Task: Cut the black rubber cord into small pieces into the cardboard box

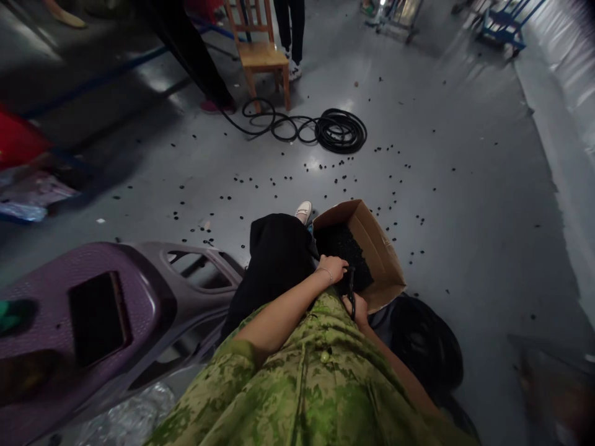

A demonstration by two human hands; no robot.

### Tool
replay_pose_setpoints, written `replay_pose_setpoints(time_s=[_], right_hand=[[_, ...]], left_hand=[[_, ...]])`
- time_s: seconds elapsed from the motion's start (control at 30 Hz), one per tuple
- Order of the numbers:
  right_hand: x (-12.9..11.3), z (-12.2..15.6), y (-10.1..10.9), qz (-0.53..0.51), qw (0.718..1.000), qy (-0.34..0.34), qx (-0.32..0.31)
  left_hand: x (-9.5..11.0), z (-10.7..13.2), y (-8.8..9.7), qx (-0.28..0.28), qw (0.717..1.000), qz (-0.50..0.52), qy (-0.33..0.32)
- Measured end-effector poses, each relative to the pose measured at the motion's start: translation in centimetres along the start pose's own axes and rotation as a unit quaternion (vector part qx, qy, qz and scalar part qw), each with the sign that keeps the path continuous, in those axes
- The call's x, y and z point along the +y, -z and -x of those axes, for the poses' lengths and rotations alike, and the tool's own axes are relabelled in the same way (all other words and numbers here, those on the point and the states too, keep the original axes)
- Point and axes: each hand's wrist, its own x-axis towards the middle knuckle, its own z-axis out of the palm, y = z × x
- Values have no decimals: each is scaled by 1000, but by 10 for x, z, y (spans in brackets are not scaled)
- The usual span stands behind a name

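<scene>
My left hand (332, 269) is closed, with its fingertips on the upper end of a slim black object (351, 286). The lower end of this object curves into my right hand (357, 311), which is closed around it. Blur and small size hide whether it is a length of black hose or a tool. Both hands are at the near side of an open cardboard box (379, 248), which stands tilted against my legs. Inside the box lies a heap of small black pieces (341, 244).
A purple plastic stool (153, 297) on the left carries a dark phone (98, 319). Black hose (341, 131) lies coiled near a wooden chair (263, 56), with people's legs close by. Small black rings (344, 178) are scattered over the floor. Right of me sits a black bundle (425, 341).
</scene>
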Motion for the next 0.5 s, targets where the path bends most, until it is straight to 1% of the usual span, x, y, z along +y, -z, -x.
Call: replay_pose_setpoints(time_s=[0.13,0.27,0.4,0.5], right_hand=[[0,1,1,1,1000,3,1],[0,4,4,-11,1000,0,-11],[-4,6,13,-47,998,-3,-38],[-6,8,20,-65,996,5,-67]], left_hand=[[3,1,1,10,1000,-1,3],[4,3,2,8,1000,7,5],[4,3,2,-17,1000,12,-2],[4,1,0,-40,999,9,-25]])
